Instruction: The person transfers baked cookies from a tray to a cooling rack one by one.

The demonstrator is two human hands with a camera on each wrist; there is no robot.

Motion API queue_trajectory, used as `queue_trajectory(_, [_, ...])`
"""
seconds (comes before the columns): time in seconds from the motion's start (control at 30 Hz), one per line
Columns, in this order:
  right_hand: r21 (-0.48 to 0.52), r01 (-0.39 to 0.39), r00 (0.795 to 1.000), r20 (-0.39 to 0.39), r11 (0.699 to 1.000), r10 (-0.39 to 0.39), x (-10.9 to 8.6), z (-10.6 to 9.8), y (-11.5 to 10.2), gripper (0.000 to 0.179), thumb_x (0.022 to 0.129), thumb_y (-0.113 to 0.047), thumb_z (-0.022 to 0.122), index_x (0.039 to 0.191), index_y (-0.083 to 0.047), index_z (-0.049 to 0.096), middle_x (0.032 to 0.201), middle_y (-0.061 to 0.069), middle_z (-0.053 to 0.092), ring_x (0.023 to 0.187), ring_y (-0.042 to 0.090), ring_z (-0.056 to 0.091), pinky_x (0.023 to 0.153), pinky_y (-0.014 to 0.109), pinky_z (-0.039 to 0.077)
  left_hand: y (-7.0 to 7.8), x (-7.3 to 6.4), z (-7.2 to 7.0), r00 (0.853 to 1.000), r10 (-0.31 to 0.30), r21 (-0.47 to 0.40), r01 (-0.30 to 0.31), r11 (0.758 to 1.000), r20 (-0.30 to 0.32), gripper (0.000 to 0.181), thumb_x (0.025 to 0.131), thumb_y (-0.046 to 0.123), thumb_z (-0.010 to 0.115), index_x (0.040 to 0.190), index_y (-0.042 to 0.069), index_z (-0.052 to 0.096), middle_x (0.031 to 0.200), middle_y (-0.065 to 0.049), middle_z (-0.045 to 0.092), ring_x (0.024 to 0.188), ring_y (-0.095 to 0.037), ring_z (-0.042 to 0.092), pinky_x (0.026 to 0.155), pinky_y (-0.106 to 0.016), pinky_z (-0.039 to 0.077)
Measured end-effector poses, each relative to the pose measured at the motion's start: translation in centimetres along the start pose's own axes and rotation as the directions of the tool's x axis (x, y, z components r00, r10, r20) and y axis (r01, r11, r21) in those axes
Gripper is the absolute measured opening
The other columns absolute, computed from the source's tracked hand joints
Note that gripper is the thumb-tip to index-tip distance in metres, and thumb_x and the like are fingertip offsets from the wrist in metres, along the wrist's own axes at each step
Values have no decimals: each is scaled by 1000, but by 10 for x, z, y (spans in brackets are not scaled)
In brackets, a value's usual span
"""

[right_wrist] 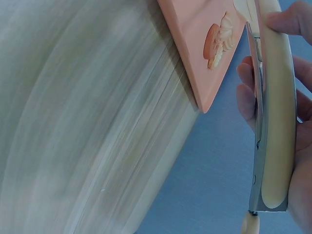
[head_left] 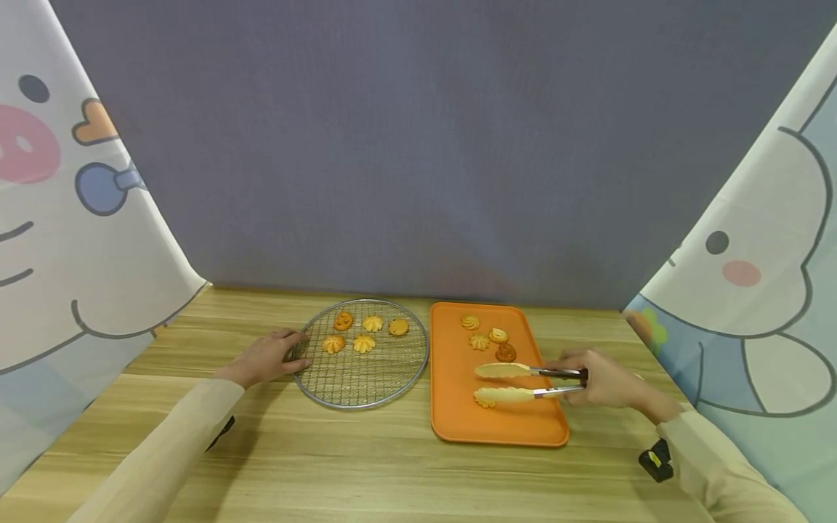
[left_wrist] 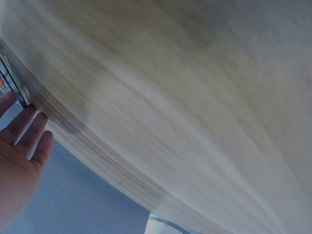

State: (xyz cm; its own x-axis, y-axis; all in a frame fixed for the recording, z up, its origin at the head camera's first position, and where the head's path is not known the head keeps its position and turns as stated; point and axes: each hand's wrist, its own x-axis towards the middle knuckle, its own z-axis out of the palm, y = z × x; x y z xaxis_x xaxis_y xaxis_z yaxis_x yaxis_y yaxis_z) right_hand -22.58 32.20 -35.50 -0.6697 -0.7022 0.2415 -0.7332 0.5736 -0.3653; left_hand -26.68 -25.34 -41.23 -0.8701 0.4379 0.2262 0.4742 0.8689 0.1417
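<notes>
At the left rim of a round wire cooling rack rests my left hand, its fingers fairly straight in the left wrist view and touching the edge. Several small cookies lie on the rack. My right hand grips tongs with cream-coloured tips and metal arms; a pale handle shows in the right wrist view. The tong tips are spread apart over an orange tray. The nearer tip partly covers a yellow cookie. Farther back on the tray lie several more cookies, including a brown one.
The rack and tray stand side by side on a wood-grain table. A grey-blue cloth wall rises behind the table's back edge. Cartoon-printed curtains hang at both sides.
</notes>
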Motion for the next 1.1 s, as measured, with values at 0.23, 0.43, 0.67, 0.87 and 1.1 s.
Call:
queue_trajectory(0.23, [18,10,1000,17,1000,-10,-4,1,-1,45,64,0,75,108,-3,66,86,3,62,53,5,41,44,13,37,0,0,-1,1000,-5,-2,5,1000,7,52,83,36,65,120,1,56,117,-24,56,105,-45,54,88,-57,43])
queue_trajectory(0.43, [5,-4,1000,30,1000,3,-5,2,1,46,65,-3,76,109,-5,66,91,4,64,58,1,42,45,14,38,2,0,-1,1000,-8,-4,8,1000,6,52,83,36,65,120,1,56,118,-24,56,105,-44,54,88,-57,43])
queue_trajectory(0.67, [22,-6,999,33,1000,5,-7,4,3,48,63,-2,76,109,-2,66,90,6,64,57,3,43,45,14,39,4,1,-3,1000,-10,-9,10,1000,5,51,83,36,65,119,1,56,118,-23,56,106,-44,54,88,-57,43])
queue_trajectory(0.87, [26,8,1000,26,1000,-9,-8,5,3,47,62,0,75,108,-2,66,87,4,62,55,4,42,44,13,38,4,0,-3,1000,-4,-18,4,1000,2,51,83,37,65,120,2,56,118,-23,56,105,-43,54,88,-57,44])
queue_trajectory(1.1, [17,27,999,20,999,-27,-9,6,6,47,62,0,75,108,-2,67,85,2,62,57,2,43,45,13,38,2,-1,-3,1000,-8,-17,8,1000,7,51,83,35,66,120,1,56,117,-23,56,104,-43,55,87,-56,44])
